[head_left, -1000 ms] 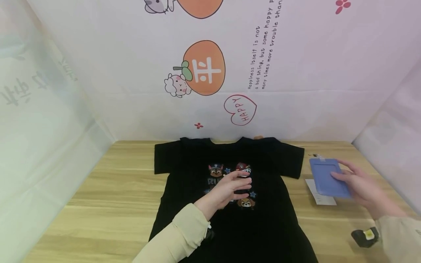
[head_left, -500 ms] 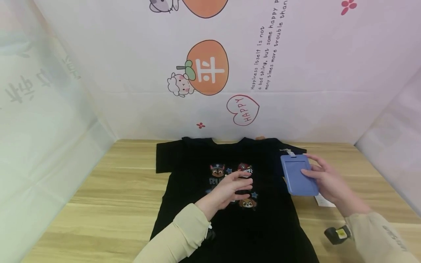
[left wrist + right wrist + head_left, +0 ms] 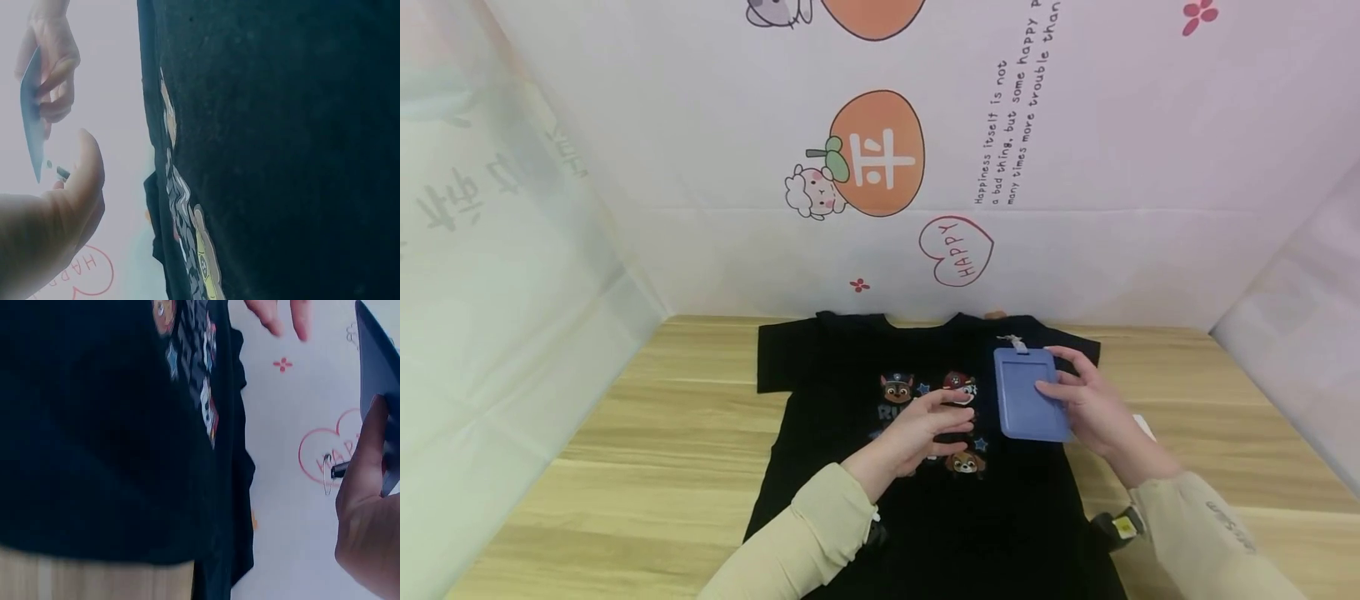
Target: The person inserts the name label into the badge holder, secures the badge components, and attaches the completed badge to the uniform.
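Note:
My right hand (image 3: 1097, 412) holds a blue badge holder (image 3: 1022, 400) by its right edge, thumb across the front and fingers behind. A clip with a small safety pin (image 3: 328, 475) sticks out from the holder's top. Under both hands a black T-shirt (image 3: 1000, 525) lies spread flat, with cartoon dog prints (image 3: 965, 463) on its chest. My left hand (image 3: 917, 433) hovers over those prints, fingers extended and apart, holding nothing. In the left wrist view the badge holder (image 3: 30, 115) appears edge-on, just beyond the left thumb.
The shirt lies on a wood-grain table (image 3: 647, 467). A white paper card (image 3: 1142, 427) shows beside the right forearm, mostly hidden by it. A white printed cloth (image 3: 737, 250) rises behind the table, with pale cloth on both sides.
My right hand has carried the badge holder leftward from above the white card to over the shirt's right chest. The left hand has stayed nearly still.

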Demonstrator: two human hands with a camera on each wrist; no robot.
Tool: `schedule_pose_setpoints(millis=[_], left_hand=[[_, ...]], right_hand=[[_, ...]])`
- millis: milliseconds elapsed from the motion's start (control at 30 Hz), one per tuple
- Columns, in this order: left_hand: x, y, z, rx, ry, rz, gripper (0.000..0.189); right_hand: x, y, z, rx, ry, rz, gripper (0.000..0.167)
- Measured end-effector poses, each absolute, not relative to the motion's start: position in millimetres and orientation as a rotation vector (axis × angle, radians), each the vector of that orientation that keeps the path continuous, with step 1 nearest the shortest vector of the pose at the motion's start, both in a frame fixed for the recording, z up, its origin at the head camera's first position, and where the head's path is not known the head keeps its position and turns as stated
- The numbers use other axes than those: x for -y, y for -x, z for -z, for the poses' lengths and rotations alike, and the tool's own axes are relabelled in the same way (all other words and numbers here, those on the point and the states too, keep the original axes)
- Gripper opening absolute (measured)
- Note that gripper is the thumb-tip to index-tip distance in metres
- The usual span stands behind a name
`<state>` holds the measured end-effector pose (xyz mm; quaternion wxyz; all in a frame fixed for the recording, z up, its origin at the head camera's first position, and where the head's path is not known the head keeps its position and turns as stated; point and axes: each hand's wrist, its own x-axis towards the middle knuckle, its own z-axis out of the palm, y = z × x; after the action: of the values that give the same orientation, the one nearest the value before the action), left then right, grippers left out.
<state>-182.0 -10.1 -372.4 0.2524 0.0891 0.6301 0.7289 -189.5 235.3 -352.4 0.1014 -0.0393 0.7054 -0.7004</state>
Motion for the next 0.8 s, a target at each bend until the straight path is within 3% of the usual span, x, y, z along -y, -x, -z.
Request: schedule_pose_setpoints(millis=[567,800], left_hand=[[9,179,370,-1.686,-0.226,-2.024,0.050],[8,182,376,-1.681,-0.198,-2.108,0.043]], right_hand=[[-185,192,351,-1.956,-0.094,2.257,0.051],[-173,191,352,-1.926,-0.176,2.294,0.054]])
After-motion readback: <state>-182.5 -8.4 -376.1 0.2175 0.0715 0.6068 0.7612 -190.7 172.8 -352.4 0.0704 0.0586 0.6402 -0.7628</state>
